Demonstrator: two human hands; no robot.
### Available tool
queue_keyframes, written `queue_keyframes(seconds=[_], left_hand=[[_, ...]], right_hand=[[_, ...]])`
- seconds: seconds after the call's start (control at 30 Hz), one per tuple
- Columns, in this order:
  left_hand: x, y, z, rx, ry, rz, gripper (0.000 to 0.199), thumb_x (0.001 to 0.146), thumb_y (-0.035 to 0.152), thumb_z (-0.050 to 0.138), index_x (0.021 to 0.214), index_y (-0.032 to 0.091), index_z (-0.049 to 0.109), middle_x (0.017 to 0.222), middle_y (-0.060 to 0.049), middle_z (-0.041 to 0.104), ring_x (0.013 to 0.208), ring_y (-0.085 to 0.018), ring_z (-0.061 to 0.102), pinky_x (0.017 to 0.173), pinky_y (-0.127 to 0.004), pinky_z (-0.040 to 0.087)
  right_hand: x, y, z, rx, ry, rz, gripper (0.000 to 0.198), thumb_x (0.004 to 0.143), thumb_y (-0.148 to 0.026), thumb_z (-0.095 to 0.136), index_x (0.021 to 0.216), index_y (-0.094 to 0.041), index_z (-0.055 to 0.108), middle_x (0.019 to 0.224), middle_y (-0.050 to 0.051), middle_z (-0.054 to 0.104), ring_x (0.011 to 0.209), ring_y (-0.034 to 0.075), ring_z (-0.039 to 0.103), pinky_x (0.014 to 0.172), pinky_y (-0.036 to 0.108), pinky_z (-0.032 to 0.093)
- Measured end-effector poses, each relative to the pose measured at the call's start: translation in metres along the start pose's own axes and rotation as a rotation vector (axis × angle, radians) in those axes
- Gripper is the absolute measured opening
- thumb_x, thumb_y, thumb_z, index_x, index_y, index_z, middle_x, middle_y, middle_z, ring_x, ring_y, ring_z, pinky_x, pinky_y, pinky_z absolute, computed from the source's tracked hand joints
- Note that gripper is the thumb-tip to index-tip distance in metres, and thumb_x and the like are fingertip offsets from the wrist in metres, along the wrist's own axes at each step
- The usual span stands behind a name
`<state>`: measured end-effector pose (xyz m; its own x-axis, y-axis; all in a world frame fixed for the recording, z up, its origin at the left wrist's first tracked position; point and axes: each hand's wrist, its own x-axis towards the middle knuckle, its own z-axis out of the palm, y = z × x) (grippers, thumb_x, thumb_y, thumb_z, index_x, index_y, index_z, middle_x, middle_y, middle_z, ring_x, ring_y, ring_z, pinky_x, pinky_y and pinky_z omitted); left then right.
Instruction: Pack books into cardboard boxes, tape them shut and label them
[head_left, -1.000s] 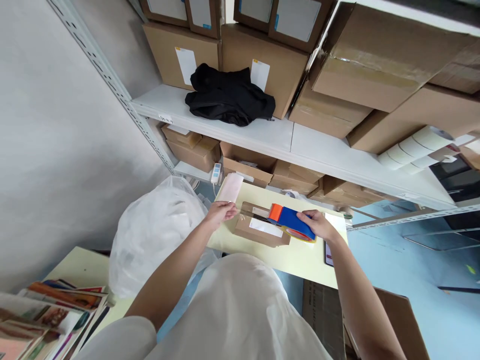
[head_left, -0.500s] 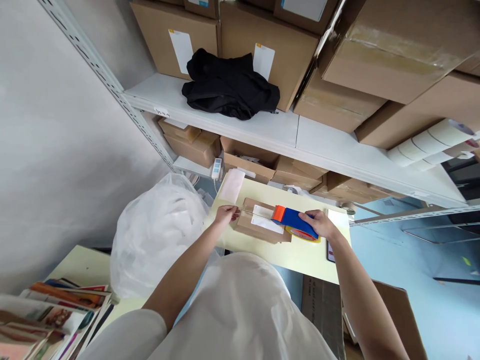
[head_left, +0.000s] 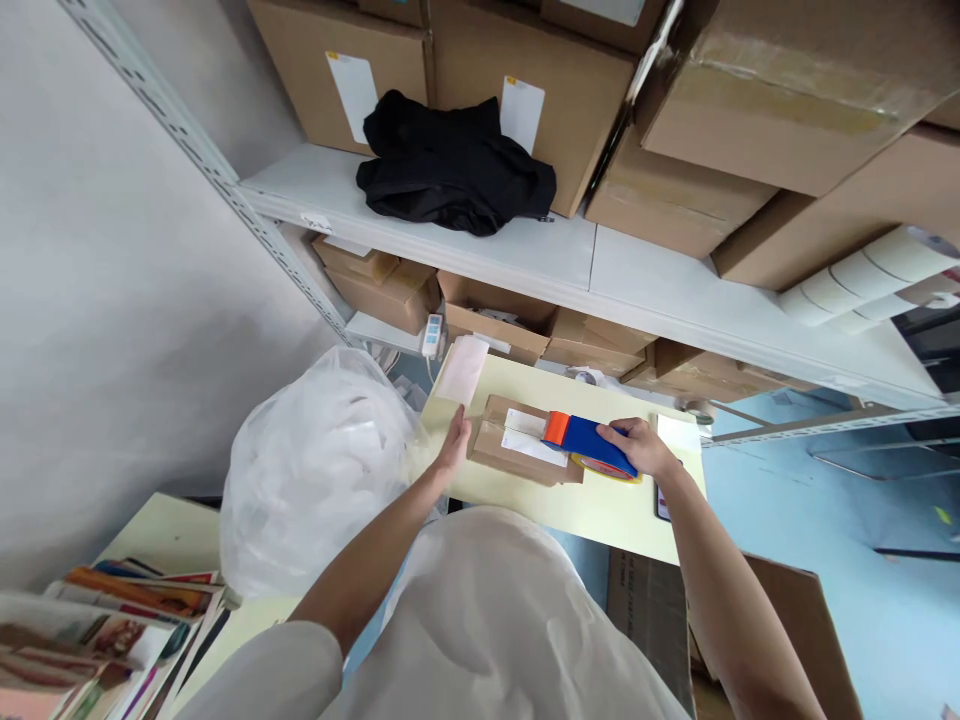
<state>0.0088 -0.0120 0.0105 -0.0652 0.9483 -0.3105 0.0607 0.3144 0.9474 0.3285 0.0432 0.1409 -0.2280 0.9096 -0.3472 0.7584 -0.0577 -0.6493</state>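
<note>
A small cardboard box (head_left: 495,462) lies on the pale yellow table (head_left: 622,525), a white label (head_left: 534,447) on its top. My right hand (head_left: 636,445) is wrapped around the back end of a blue tape dispenser (head_left: 592,440) with an orange front. The dispenser's orange end rests over the right part of the box top, and a roll of tape shows beneath its body. At the box's left end is my left hand (head_left: 453,448), upright with its fingers stretched out and holding nothing. Whether its palm touches the box I cannot tell.
A pink-white paper (head_left: 463,370) lies at the table's far left corner, and a phone (head_left: 662,500) near its right edge. A large white plastic bag (head_left: 315,470) bulges on the left. Shelving (head_left: 525,255) with cardboard boxes and a black garment (head_left: 457,165) stands behind.
My left hand has gone from pinching fingers at the box's left end to stretched-out fingers beside it. The right hand and tape dispenser have hardly moved.
</note>
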Motion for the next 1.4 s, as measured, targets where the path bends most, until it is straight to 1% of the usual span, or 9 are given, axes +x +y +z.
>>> queue_keyframes(seconds=[0.1,0.2,0.43,0.63,0.73,0.83,1.0,1.23,1.4], left_hand=[[0.004,0.026,-0.010,0.567,-0.211,0.409,0.125,0.051,0.076,0.069,0.148,0.012,0.024,0.157,-0.023,0.015,0.146,-0.037,0.002,0.116,-0.049,0.010],[0.016,0.049,-0.004,0.929,-0.400,0.588,0.130,0.046,0.067,0.076,0.149,0.011,0.019,0.157,-0.024,0.013,0.145,-0.039,0.004,0.115,-0.051,0.002],[0.024,0.053,0.010,1.164,-0.384,0.570,0.129,0.051,0.052,0.079,0.150,0.007,0.008,0.152,-0.027,0.024,0.142,-0.038,0.018,0.114,-0.053,-0.003],[0.022,0.059,0.016,1.266,-0.389,0.597,0.124,0.054,0.055,0.076,0.150,0.007,0.015,0.150,-0.026,0.028,0.139,-0.040,0.022,0.113,-0.057,-0.010],[0.020,0.062,0.019,1.317,-0.399,0.590,0.122,0.056,0.057,0.075,0.149,0.005,0.016,0.150,-0.026,0.029,0.139,-0.041,0.022,0.112,-0.058,-0.012],[0.017,0.065,0.027,1.376,-0.380,0.564,0.126,0.056,0.064,0.072,0.150,0.003,0.014,0.153,-0.028,0.023,0.142,-0.040,0.018,0.111,-0.058,-0.014],[0.012,0.068,0.067,1.452,-0.430,0.572,0.137,0.051,0.080,0.063,0.149,-0.001,0.012,0.155,-0.029,0.011,0.145,-0.039,0.007,0.114,-0.055,-0.006],[0.008,0.073,0.149,1.509,-0.586,0.679,0.126,0.062,0.080,0.053,0.150,0.001,0.011,0.157,-0.023,0.008,0.146,-0.035,0.001,0.115,-0.054,-0.002],[0.008,0.072,0.163,1.506,-0.564,0.683,0.107,0.075,0.068,0.050,0.149,0.000,0.013,0.157,-0.022,0.013,0.146,-0.034,0.009,0.115,-0.052,-0.001]], right_hand=[[0.000,0.000,-0.001,-0.020,-0.004,-0.017,0.056,0.075,-0.069,0.052,0.051,-0.019,0.050,0.050,-0.001,0.045,0.052,0.012,0.040,0.050,0.026,0.033],[0.001,-0.001,-0.001,-0.028,-0.001,-0.035,0.057,0.076,-0.070,0.051,0.052,-0.019,0.051,0.051,-0.001,0.047,0.053,0.012,0.041,0.051,0.026,0.034],[0.000,0.005,-0.008,0.000,-0.047,-0.030,0.058,0.074,-0.071,0.053,0.049,-0.019,0.047,0.047,-0.002,0.042,0.049,0.010,0.036,0.047,0.027,0.029],[-0.018,0.075,-0.039,-0.039,-0.072,0.070,0.054,0.075,-0.068,0.054,0.052,-0.019,0.055,0.050,0.000,0.052,0.049,0.012,0.044,0.049,0.027,0.033],[-0.020,0.109,-0.037,-0.026,-0.069,0.120,0.051,0.073,-0.066,0.055,0.053,-0.019,0.057,0.050,0.000,0.054,0.050,0.013,0.045,0.050,0.027,0.035],[-0.014,0.122,-0.025,0.019,-0.044,0.096,0.051,0.070,-0.066,0.057,0.052,-0.019,0.056,0.051,0.000,0.053,0.050,0.013,0.044,0.051,0.027,0.035],[-0.003,0.127,-0.018,0.060,-0.086,0.027,0.053,0.072,-0.067,0.053,0.050,-0.019,0.049,0.050,-0.002,0.044,0.051,0.012,0.041,0.052,0.026,0.033],[0.007,0.140,-0.008,0.124,-0.113,-0.054,0.051,0.075,-0.064,0.050,0.050,-0.020,0.041,0.050,-0.004,0.036,0.051,0.010,0.035,0.050,0.025,0.029],[0.003,0.155,-0.005,0.260,-0.155,-0.055,0.050,0.075,-0.063,0.051,0.052,-0.020,0.041,0.050,-0.005,0.036,0.049,0.009,0.035,0.048,0.024,0.028]])
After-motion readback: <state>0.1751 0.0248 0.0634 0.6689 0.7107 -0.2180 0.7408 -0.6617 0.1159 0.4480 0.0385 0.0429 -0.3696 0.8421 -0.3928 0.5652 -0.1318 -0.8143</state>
